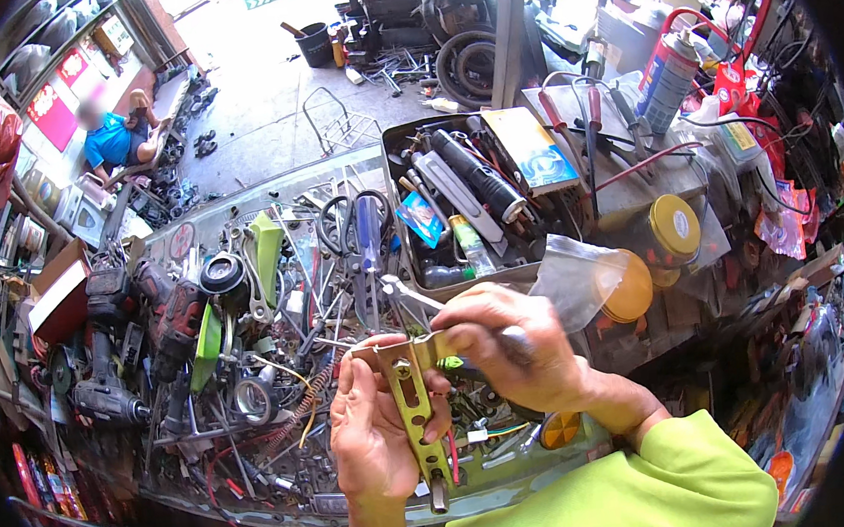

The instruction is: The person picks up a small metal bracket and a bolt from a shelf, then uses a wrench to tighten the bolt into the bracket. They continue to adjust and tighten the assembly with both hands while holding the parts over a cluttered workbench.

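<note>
Brass-coloured metal, a long flat bracket (pixel 416 404) with slots and a screw near its top, stands nearly upright in the left hand (pixel 377 438), whose fingers are clenched around its lower half, thumb against its edge. The right hand (pixel 510 346) comes in from the lime-green sleeve (pixel 643 495) and grips a slim tool whose metal tip (pixel 399 291) points up and to the left, just above the bracket's bent top end; its fingers are closed around the handle. Both hands hover over a cluttered tabletop (pixel 251 379) strewn with wrenches, wires, a spring and power drills (pixel 138 339). Behind them sits a metal tray (pixel 464 280) of tools, with scissors (pixel 348 220) to its left and a clear plastic bag (pixel 579 280) just beside the right hand.
</note>
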{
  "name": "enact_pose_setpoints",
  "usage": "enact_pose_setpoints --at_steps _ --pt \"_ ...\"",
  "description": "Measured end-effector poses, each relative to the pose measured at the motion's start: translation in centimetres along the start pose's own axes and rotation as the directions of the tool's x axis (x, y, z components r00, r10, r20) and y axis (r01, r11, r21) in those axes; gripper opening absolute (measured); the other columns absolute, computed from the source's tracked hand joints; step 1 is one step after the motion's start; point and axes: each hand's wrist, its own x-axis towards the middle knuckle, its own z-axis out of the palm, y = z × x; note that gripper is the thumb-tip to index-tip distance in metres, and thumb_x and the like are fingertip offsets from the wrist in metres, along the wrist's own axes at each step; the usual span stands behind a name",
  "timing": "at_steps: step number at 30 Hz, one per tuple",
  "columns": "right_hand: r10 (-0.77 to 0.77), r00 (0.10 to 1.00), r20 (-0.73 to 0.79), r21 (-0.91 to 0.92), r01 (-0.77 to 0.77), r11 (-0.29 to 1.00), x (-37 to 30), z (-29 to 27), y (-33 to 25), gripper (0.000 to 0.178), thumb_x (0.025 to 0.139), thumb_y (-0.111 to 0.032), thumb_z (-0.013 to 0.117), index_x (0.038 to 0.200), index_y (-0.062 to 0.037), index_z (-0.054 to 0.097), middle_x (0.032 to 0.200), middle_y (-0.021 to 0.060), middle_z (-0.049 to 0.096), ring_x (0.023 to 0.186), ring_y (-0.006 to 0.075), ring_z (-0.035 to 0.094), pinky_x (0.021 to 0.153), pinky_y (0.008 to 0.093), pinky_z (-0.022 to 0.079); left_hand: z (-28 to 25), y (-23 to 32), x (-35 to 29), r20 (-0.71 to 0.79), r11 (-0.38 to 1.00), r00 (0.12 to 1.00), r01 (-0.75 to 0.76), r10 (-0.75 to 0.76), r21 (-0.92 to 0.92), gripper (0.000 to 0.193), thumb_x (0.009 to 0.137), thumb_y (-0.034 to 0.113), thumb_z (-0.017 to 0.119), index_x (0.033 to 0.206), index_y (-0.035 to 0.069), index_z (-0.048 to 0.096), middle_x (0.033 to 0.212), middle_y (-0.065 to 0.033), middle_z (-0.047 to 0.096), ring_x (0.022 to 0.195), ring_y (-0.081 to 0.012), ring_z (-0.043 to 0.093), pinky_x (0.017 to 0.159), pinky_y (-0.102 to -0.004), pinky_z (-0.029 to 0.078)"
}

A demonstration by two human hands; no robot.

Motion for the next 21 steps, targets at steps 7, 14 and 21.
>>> enact_pose_setpoints --at_steps 7,14,21 --pt "0.142 0.988 -0.064 0.525 -0.088 0.846 -0.1 -5.0 -0.8 0.032 0.096 -0.019 0.045 0.093 0.0095 0.061 0.079 0.0226 0.064 0.053 0.0231 0.061 0.048 0.0305 0.05 -1.6 0.5 0.4 0.066 1.0 0.998 -0.002 0.001 0.021 0.029 0.098 0.007 0.042 0.126 0.004 0.047 0.11 -0.0151 0.061 0.093 -0.0244 0.061 0.058 -0.0332 0.046" --pt "0.22 0.955 0.2 0.555 -0.295 0.778 1.7 -7.0 -0.3 0.036 0.086 -0.023 0.056 0.079 0.0106 0.065 0.065 0.0224 0.061 0.052 0.0298 0.064 0.046 0.0336 0.051 -0.3 0.8 -0.1 0.132 0.973 0.976 0.148 -0.173 0.179 0.034 0.098 0.013 0.048 0.129 -0.001 0.043 0.092 -0.0231 0.064 0.067 -0.0195 0.059 0.052 -0.0276 0.042" --pt "0.239 0.885 0.399 0.613 -0.451 0.648 3.6 -8.0 1.3 0.032 0.081 -0.018 0.058 0.076 0.0133 0.063 0.062 0.0249 0.06 0.047 0.0288 0.061 0.042 0.0344 0.051 -0.5 0.8 -0.3 0.213 0.933 0.926 0.256 -0.312 0.254 0.033 0.096 0.005 0.051 0.127 -0.003 0.044 0.104 -0.0154 0.061 0.075 -0.0166 0.061 0.053 -0.024 0.043"
